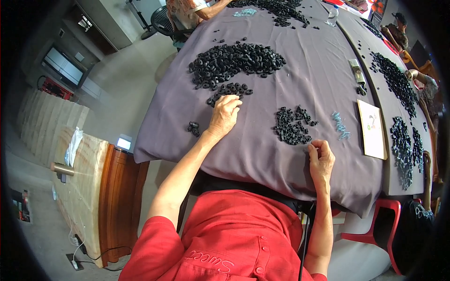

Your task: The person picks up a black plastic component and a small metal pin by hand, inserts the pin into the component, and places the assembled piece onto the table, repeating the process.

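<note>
My left hand [224, 115] reaches to the near edge of a small cluster of black ring-shaped plastic parts [229, 90]. Its fingers are curled together, and whatever they pinch is hidden. Beyond that cluster spreads a larger heap of the same black parts [236, 61]. My right hand [321, 159] is at the near right corner of another group of black parts [291, 127]. Thumb and forefinger press together there; anything between them is too small to make out. A few black parts [193, 128] lie apart, left of my left hand.
Purple-grey cloth [253, 154] covers the table. Small silvery-blue pieces [341, 125] lie to the right, beside a white board [372, 129] and a small packet [356, 71]. A clear bottle [333, 16] stands farther back. Other people sit around, with more black heaps [396, 82] near them.
</note>
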Tool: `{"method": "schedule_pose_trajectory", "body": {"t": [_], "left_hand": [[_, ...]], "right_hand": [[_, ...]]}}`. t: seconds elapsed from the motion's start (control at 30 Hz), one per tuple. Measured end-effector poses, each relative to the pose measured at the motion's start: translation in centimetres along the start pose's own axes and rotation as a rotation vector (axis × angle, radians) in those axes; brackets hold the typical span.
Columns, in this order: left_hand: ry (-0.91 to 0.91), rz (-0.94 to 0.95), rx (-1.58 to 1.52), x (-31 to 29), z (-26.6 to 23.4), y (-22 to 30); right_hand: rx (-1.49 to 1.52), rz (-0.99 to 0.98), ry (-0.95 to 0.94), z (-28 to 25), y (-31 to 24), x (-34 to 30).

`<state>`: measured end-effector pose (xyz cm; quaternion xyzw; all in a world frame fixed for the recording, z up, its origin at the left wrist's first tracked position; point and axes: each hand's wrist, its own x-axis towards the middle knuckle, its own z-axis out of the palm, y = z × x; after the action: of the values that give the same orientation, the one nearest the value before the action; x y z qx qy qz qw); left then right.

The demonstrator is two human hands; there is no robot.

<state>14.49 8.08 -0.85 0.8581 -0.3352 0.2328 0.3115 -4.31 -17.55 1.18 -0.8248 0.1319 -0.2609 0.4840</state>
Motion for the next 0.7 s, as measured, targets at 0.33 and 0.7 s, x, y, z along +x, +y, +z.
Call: {"method": "schedule_pose_trajectory", "body": {"t": [0.33,0.7], "left_hand": [[0.030,-0.012,-0.170,0.0,-0.1,0.4],[0.061,-0.072,0.064,0.5,0.3,-0.2]], "right_hand": [[-0.028,-0.041,0.008,0.0,0.6,-0.1],[-0.036,-0.024,0.001,0.0,0.1,-0.1]]}}
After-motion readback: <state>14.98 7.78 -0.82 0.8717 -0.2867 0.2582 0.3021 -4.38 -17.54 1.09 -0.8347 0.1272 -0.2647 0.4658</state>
